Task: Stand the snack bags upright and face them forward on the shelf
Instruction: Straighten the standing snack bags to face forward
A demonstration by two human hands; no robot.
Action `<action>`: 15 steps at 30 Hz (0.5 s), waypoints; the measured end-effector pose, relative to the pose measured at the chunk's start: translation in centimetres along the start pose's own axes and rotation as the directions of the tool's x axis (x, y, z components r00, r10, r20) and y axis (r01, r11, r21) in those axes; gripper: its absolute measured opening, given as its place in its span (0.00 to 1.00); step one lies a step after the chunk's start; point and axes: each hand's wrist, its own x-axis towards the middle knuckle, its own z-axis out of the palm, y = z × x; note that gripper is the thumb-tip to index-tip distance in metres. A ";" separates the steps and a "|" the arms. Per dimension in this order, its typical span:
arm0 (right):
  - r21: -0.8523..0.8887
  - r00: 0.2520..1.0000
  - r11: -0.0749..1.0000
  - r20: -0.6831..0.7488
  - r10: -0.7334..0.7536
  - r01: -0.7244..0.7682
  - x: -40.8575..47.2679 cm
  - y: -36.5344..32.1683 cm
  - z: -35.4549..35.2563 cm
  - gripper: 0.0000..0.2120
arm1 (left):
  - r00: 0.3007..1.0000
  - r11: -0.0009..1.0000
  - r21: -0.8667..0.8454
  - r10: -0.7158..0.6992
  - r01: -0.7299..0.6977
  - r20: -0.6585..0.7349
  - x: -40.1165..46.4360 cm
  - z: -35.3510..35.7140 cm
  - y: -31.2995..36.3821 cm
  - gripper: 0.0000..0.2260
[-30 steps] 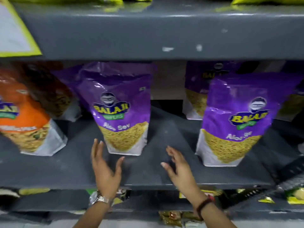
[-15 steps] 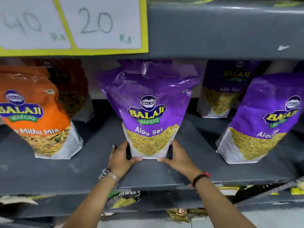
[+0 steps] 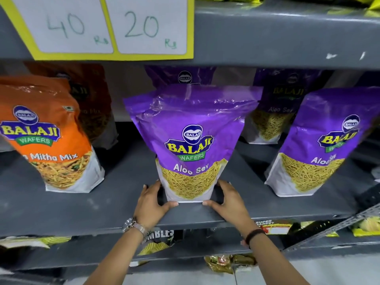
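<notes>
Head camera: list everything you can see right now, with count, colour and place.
Aloo Sev bags: four visible, purple; one front centre between the hands, one front right, two behind.
Mitha Mix bags: two, orange; front left, second in shadow behind it.
Price cards: two, white on yellow backing, marked 40 and 20; on the upper shelf edge, left.
Shelf: grey metal, bags stand on it.
Lower shelf packets: several, yellow and dark, count unclear.
Wristwatch: one, silver, left wrist.
Wristband: one, dark, right wrist.
Left hand: at the centre bag's lower left corner.
Right hand: at its lower right corner.

Head camera looks down, close to shelf (image 3: 82, 210).
</notes>
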 end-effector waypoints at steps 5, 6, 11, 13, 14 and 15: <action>0.012 1.000 1.000 0.004 0.018 -0.018 -0.1 0.0 0.1 0.27 | 1.000 1.000 -0.003 -0.016 0.016 0.003 -0.1 -0.1 0.3 0.32; 0.012 1.000 1.000 0.006 0.018 -0.018 -0.1 0.0 0.0 0.27 | 1.000 1.000 0.002 -0.019 0.019 0.008 -0.2 -0.1 0.4 0.34; 0.047 0.999 0.999 0.033 0.023 -0.025 -0.4 0.3 0.0 0.33 | 0.999 0.999 -0.011 -0.046 0.047 0.026 -0.6 -0.2 0.3 0.40; 0.128 0.996 0.992 -0.079 0.032 -0.022 -1.3 0.3 0.1 0.39 | 1.000 0.997 -0.077 -0.017 0.017 0.006 -1.1 -0.4 0.4 0.41; 0.164 0.985 0.987 -0.169 0.031 -0.003 -1.9 0.1 0.1 0.39 | 1.000 0.993 -0.121 -0.006 0.003 -0.025 -1.4 -0.4 0.3 0.41; 0.166 0.968 0.986 -0.250 0.006 0.037 -2.6 -0.3 0.2 0.37 | 0.997 0.987 -0.163 -0.007 -0.005 -0.075 -1.7 -0.6 0.2 0.40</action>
